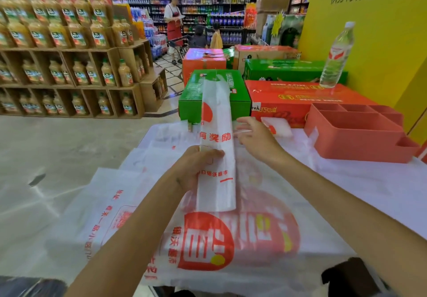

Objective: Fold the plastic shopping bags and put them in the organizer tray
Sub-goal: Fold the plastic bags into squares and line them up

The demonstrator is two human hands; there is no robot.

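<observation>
Nearest the camera, a flat shopping bag [221,239] with a big red logo lies spread at the near edge of the white-covered table [369,192], with more loose bags [108,204] fanned out toward the near left corner. Above them the left hand [196,169] pinches a bag already folded into a long narrow strip [217,146], thumb on top and fingers curled underneath at about mid-length. The strip's long axis runs straight away from the person, its far end lifted over the green carton [191,97] beyond the table's far edge. The right hand [251,132] hovers just to the right of the strip, fingers spread and relaxed, holding nothing (whether a fingertip brushes the plastic is too blurred to say). The red organizer tray [355,134] sits at the far right corner of the table, well apart from the strip and on the right hand's side, with one small folded bag [277,126] lying between hand and tray. The strip likely needs folding along its length next, and the free right hand is the nearer one for both that and the tray.
</observation>
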